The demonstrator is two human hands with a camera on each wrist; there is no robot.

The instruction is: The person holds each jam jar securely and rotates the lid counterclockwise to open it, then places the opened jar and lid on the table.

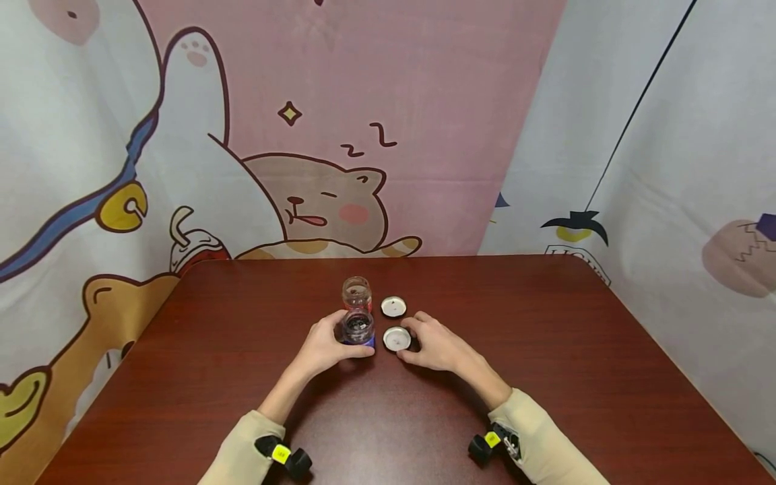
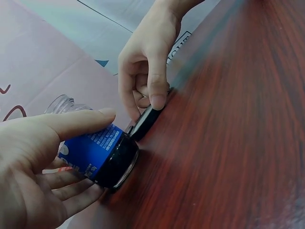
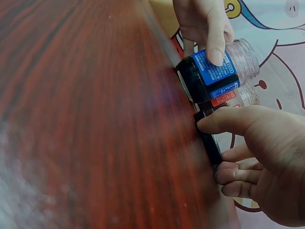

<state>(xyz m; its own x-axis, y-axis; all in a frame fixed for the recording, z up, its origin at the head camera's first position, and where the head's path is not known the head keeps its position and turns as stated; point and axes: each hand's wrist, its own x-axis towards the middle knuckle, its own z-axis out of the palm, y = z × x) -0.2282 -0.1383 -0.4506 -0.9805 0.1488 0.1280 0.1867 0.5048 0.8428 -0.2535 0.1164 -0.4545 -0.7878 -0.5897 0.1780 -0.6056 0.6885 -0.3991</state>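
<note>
My left hand (image 1: pixel 323 346) grips a glass jar (image 2: pixel 93 150) with a blue label, thumb on one side and fingers round the other. The jar is uncapped, and dark contents show in its lower part. To its right, my right hand (image 1: pixel 438 345) holds a jar lid (image 1: pixel 397 339) by the rim between thumb and fingers. That lid lies on the table with its white inside up and its black edge showing in the right wrist view. Just behind the blue-labelled jar stands a second uncapped jar (image 1: pixel 356 291) with a red label, partly hidden by it.
A second lid (image 1: pixel 394 307), also white side up, lies behind the held one, to the right of the red-labelled jar. Everything stands on a dark reddish-brown table (image 1: pixel 515 303). A cartoon-printed cloth (image 1: pixel 436 101) hangs behind the table's far edge.
</note>
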